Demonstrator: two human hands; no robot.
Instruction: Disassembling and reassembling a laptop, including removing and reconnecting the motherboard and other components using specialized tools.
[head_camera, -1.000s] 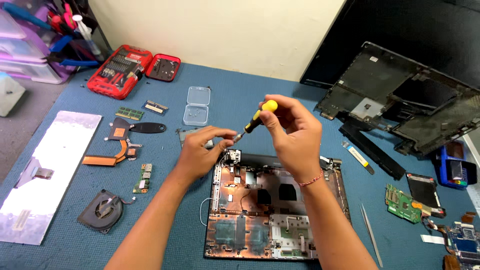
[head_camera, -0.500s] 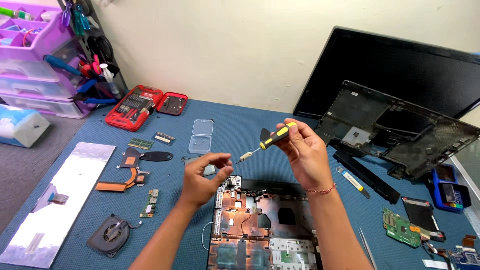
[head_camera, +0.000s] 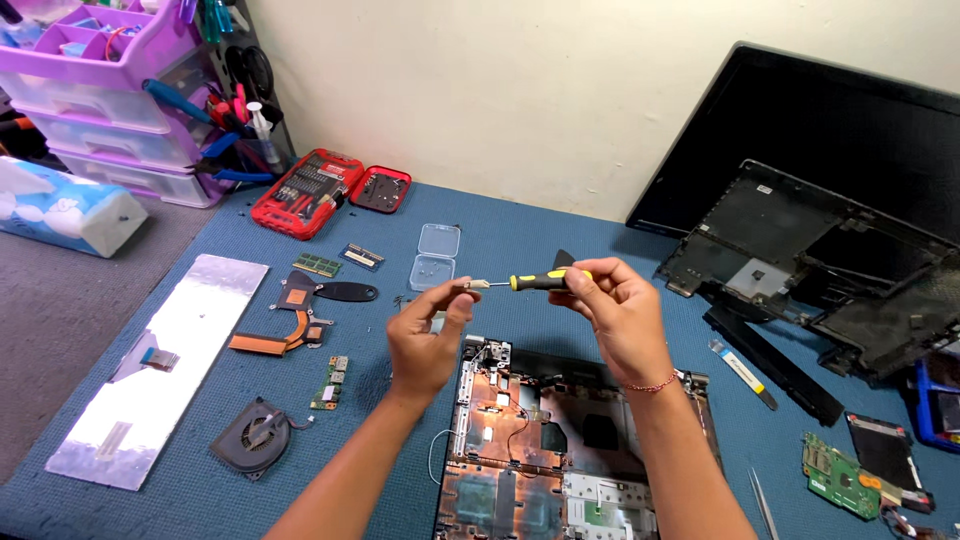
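My right hand (head_camera: 617, 315) grips a yellow-and-black screwdriver (head_camera: 535, 281) held level above the blue mat, its tip pointing left. My left hand (head_camera: 425, 340) is raised beside it, thumb and forefinger pinching at the screwdriver's tip (head_camera: 476, 285); whether a screw sits there is too small to tell. Below both hands lies an opened laptop base (head_camera: 545, 470) with copper-coloured shielding and exposed boards.
On the mat: clear plastic case (head_camera: 436, 256), heat pipe (head_camera: 290, 320), fan (head_camera: 252, 436), small board (head_camera: 329, 382), RAM sticks (head_camera: 318, 265), silver keyboard (head_camera: 155, 365), red bit set (head_camera: 308, 192). Black laptop shells (head_camera: 830, 280) lie right. Purple drawers (head_camera: 110, 90) stand far left.
Both hands rose off the laptop base. The screwdriver swung from a downward slant to level, and my left hand came up to its tip. The camera view tilted up.
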